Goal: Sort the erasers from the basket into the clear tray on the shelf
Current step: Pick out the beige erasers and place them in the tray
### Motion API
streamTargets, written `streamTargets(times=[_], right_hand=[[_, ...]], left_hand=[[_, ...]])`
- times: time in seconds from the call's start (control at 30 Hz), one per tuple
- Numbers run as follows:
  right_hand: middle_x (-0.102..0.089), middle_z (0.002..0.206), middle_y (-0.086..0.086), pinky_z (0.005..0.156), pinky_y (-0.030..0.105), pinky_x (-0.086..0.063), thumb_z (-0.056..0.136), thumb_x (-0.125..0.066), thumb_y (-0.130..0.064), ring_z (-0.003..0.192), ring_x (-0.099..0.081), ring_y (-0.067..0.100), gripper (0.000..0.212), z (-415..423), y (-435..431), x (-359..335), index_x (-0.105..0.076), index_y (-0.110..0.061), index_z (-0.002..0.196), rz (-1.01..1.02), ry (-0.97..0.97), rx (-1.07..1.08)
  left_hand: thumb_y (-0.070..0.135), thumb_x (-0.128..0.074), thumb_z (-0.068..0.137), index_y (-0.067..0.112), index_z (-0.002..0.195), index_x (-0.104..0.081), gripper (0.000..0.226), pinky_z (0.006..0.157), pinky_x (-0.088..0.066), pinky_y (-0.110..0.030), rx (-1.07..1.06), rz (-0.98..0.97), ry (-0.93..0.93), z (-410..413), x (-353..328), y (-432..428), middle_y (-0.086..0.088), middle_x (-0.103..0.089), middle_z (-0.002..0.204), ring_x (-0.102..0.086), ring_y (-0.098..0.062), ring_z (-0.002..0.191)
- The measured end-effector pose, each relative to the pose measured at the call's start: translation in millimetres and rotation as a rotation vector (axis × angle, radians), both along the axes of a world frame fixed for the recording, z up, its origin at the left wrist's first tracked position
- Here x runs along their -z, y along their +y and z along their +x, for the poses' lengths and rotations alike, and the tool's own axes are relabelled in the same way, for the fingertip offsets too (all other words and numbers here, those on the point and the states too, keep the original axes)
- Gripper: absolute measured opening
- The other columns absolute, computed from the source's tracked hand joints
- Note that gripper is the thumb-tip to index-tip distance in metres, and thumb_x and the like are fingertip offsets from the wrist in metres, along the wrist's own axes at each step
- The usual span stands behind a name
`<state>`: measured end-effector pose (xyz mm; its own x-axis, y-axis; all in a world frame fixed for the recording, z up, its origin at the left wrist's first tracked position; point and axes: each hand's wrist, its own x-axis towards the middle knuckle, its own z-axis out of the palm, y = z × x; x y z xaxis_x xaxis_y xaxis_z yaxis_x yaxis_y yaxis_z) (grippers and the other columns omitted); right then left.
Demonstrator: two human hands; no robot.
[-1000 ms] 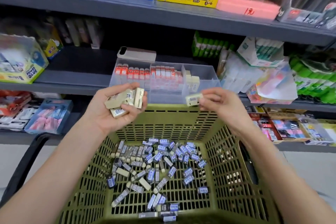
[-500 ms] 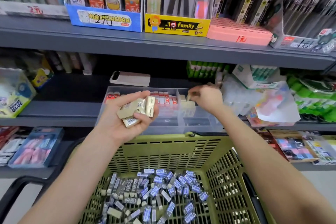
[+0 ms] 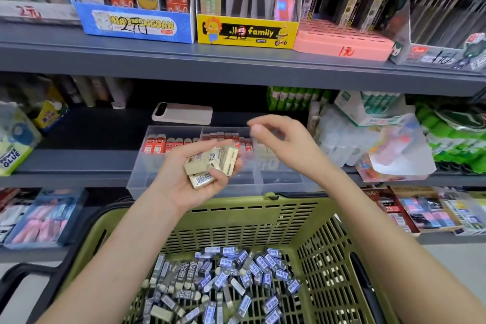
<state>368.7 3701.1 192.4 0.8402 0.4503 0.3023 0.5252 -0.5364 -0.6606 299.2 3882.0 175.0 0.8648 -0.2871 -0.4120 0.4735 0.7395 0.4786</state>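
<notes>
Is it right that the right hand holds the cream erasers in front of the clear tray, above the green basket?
No: the left hand holds the cream erasers; the right hand looks empty. The head view shows it. The rest stands: they are in front of the clear tray, above the green basket.

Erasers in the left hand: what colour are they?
The erasers are cream, with barcode labels; head view shows it best.

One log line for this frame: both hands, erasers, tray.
left hand: holds cream erasers | right hand: empty, above clear tray | basket: holds many blue-label erasers
</notes>
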Motion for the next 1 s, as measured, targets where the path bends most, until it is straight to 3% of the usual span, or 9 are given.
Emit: streamTargets(times=[0.07,0.13,0.3,0.4,0.47,0.57,0.7,0.8,1.0], right_hand=[[-0.063,0.084,-0.02,0.077,0.008,-0.037,0.087,-0.063,-0.036,0.089,-0.051,-0.004,0.028,-22,6,-11,-0.067,-0.022,0.111,-0.022,0.011,-0.088],[-0.063,0.086,-0.014,0.08,0.019,-0.037,0.084,-0.062,-0.046,0.092,-0.048,0.008,0.033,-34,11,-12,-0.068,-0.024,0.109,-0.184,-0.051,-0.026],[-0.06,0.084,-0.007,0.077,0.025,-0.035,0.087,-0.056,-0.048,0.087,-0.048,0.013,0.03,-43,14,-7,-0.072,-0.022,0.089,-0.325,-0.09,0.094],[-0.06,0.084,-0.014,0.074,0.022,-0.036,0.084,-0.065,-0.031,0.088,-0.05,0.01,0.01,-42,9,-4,-0.072,-0.023,0.084,-0.146,0.091,0.048],[-0.065,0.08,-0.013,0.072,0.019,-0.045,0.082,-0.067,-0.017,0.079,-0.058,0.003,0.006,-34,0,-6,-0.072,-0.021,0.081,0.116,0.235,0.074],[-0.066,0.074,-0.011,0.069,0.02,-0.05,0.085,-0.065,-0.014,0.071,-0.06,0.001,0.007,-5,-24,-3,-0.069,-0.021,0.082,0.333,0.169,0.267],[-0.071,0.091,0.003,0.072,0.029,-0.047,0.086,-0.06,-0.022,0.091,-0.063,0.024,0.02,40,-39,19,-0.07,-0.021,0.104,-0.197,-0.1,0.542],[-0.069,0.096,0.004,0.08,0.033,-0.042,0.083,-0.053,-0.011,0.106,-0.052,0.03,0.027,60,-34,37,-0.071,-0.024,0.098,-0.48,-0.188,0.502],[-0.069,0.109,0.003,0.093,0.032,-0.041,0.093,-0.05,-0.026,0.109,-0.053,0.03,0.025,77,-19,60,-0.07,-0.025,0.108,-0.556,-0.039,0.267]], left_hand=[[0.014,-0.058,0.076,0.001,0.116,-0.057,0.043,0.037,-0.043,-0.017,0.014,-0.007,-0.013,0,0,-2,-0.018,-0.063,0.094,-0.065,-0.026,0.076],[0.013,-0.059,0.076,0.001,0.113,-0.056,0.039,0.038,-0.043,-0.017,0.018,0.006,-0.035,-1,0,-4,-0.015,-0.063,0.091,-0.065,-0.023,0.074],[0.011,-0.065,0.064,0.001,0.09,-0.063,0.028,0.039,-0.045,-0.02,-0.038,0.288,-0.116,-4,-4,-16,-0.014,-0.07,0.077,-0.068,-0.024,0.065],[0.011,-0.067,0.063,0.001,0.093,-0.062,0.032,0.041,-0.048,-0.023,-0.08,0.382,-0.092,-3,-3,-19,-0.013,-0.072,0.076,-0.07,-0.026,0.066],[0.01,-0.066,0.064,-0.001,0.094,-0.06,0.033,0.04,-0.049,-0.022,-0.094,0.346,-0.045,-1,-3,-18,-0.019,-0.072,0.082,-0.071,-0.033,0.071],[0.012,-0.066,0.065,-0.002,0.093,-0.06,0.032,0.036,-0.044,-0.021,-0.119,0.318,0.018,2,-3,-14,-0.02,-0.07,0.074,-0.069,-0.03,0.064],[0.015,-0.066,0.063,0.0,0.093,-0.058,0.034,0.032,-0.035,-0.018,-0.123,0.287,0.054,4,-1,-9,-0.013,-0.06,0.06,-0.057,-0.019,0.052],[0.015,-0.066,0.064,0.0,0.089,-0.058,0.03,0.03,-0.032,-0.017,-0.113,0.294,0.051,5,-2,-6,-0.012,-0.056,0.059,-0.053,-0.017,0.05],[0.015,-0.066,0.065,0.001,0.089,-0.058,0.029,0.031,-0.032,-0.017,-0.095,0.305,0.042,5,-1,-3,-0.011,-0.055,0.06,-0.052,-0.017,0.05]])
